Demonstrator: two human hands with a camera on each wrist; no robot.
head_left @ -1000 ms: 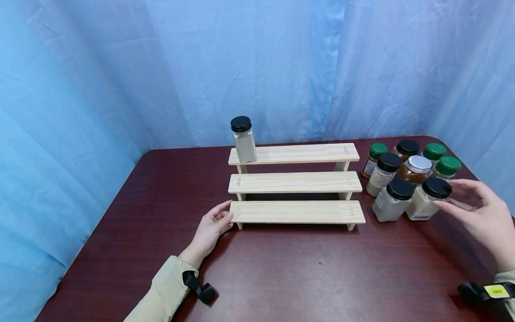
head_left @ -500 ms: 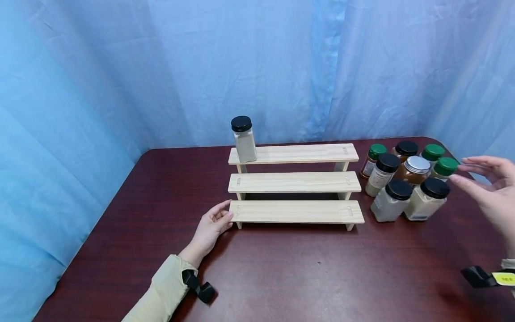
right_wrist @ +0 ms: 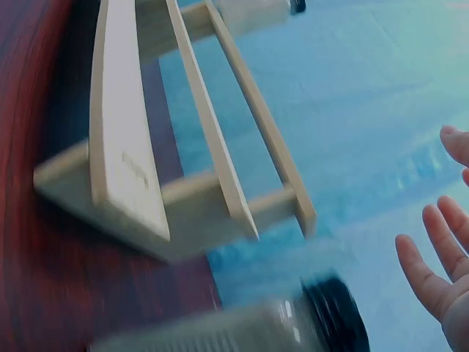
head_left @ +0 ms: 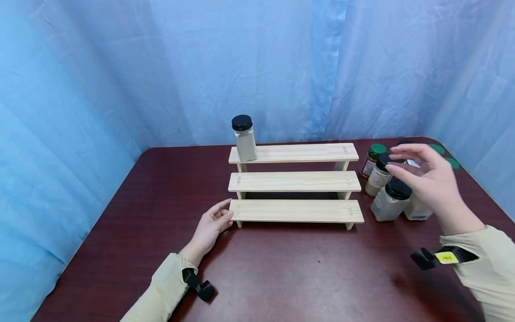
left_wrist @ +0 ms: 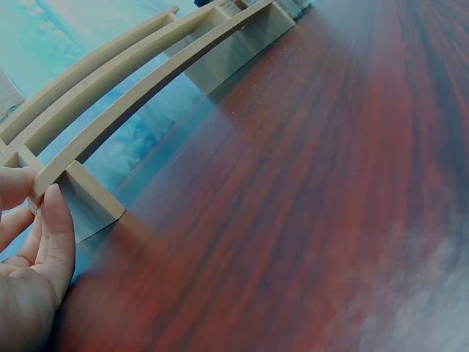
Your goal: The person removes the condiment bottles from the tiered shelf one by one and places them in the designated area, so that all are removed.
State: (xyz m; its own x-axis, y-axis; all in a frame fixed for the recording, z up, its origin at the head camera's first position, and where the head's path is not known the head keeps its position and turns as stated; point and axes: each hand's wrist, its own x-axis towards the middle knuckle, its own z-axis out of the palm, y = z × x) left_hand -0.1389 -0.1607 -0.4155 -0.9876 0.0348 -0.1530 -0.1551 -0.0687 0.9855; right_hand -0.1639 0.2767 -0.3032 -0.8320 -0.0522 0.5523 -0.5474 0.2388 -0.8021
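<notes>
A three-tier wooden display rack (head_left: 295, 210) stands in the middle of the table. At the left end of its lowest shelf, my left hand (head_left: 208, 231) pinches the board between thumb and fingers, seen close up in the left wrist view. One black-lidded spice jar (head_left: 246, 145) is upright at the left end of the top shelf. My right hand (head_left: 432, 179) is over the jar group on the right, fingers spread and holding nothing, partly hiding several jars. Below it are a squat black-lidded jar (head_left: 389, 205) and a labelled black-lidded jar (head_left: 378, 180).
A small green-lidded jar (head_left: 370, 161) stands near the rack's right end. More green lids (head_left: 451, 163) show behind my right hand. Blue curtains (head_left: 281, 67) hang around the dark red table (head_left: 281, 273).
My right hand moved off the front right jar, first rightward, then left and across above the jar group. My left hand stayed on the rack.
</notes>
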